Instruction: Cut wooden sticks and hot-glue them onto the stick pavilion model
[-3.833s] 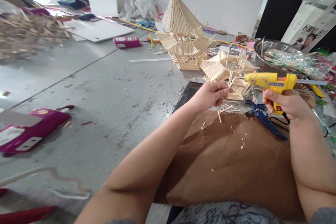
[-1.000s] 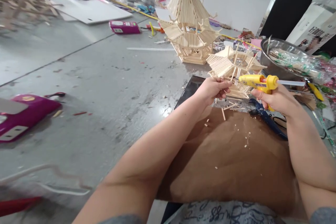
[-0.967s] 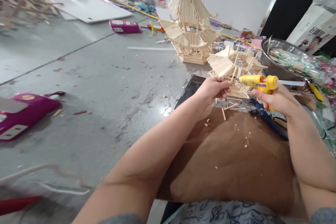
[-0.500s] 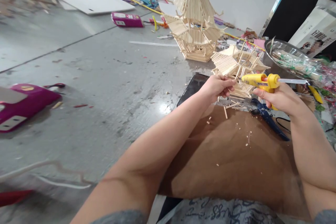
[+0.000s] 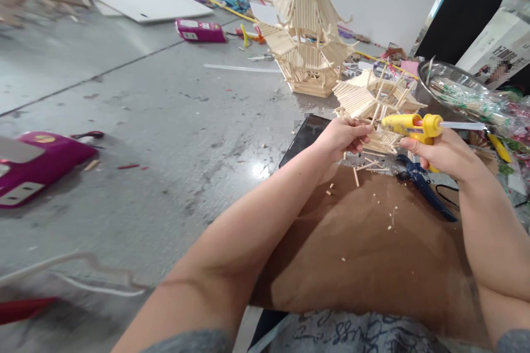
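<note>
My right hand (image 5: 443, 155) grips a yellow hot glue gun (image 5: 409, 126), its nozzle pointing left and a clear glue stick (image 5: 462, 126) jutting from its rear. Just left of the nozzle, my left hand (image 5: 350, 135) is closed in a pinch; what lies between its fingertips is too small to make out. Right behind both hands sits a partly built wooden stick structure (image 5: 358, 100) with slanted roof panels and upright sticks. Farther back stands a taller stick pagoda (image 5: 308, 38) with a pointed roof. Cut stick pieces (image 5: 368, 165) lie below my hands.
Dark blue pliers (image 5: 426, 187) rest on the brown sheet (image 5: 372, 265) beneath my right wrist. A black phone-like slab (image 5: 304, 135) lies by my left forearm. To the right is a metal bowl (image 5: 426, 85) with bagged sticks. Purple power strips (image 5: 53, 162) sit on the left.
Hardly anything differs. The glue gun and my right hand have shifted very slightly; my left hand keeps its pinch in the same place.
</note>
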Motion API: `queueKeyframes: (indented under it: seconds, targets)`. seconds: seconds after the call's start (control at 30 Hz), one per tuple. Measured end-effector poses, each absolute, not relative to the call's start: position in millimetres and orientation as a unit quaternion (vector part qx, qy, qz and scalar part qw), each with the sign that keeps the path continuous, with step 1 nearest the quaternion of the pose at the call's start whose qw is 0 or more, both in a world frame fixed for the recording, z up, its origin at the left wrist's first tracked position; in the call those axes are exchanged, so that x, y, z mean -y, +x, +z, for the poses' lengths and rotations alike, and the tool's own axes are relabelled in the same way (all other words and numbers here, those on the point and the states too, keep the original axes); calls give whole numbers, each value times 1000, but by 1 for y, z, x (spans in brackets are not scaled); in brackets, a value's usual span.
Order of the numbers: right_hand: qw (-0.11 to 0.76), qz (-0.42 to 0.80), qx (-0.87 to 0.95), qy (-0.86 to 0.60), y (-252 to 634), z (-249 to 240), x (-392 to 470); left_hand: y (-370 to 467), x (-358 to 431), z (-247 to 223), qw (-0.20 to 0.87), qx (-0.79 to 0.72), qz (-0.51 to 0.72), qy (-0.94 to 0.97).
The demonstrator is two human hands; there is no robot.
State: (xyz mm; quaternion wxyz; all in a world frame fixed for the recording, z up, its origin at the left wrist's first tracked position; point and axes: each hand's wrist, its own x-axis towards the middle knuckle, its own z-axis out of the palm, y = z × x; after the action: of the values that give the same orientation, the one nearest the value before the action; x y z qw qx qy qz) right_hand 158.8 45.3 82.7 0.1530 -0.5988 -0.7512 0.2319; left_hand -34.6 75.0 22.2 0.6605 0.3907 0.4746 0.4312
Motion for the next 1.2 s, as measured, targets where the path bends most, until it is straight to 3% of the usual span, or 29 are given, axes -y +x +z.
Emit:
queueKeyframes:
  seconds: [0.93, 1.2]
  targets:
    - [167, 248, 748, -592, 152, 86, -43, -35, -77, 18, 662, -468, 433, 394]
    - [224, 238, 734, -595, 165, 79, -49, -35, -78, 17, 663, -464, 434, 395]
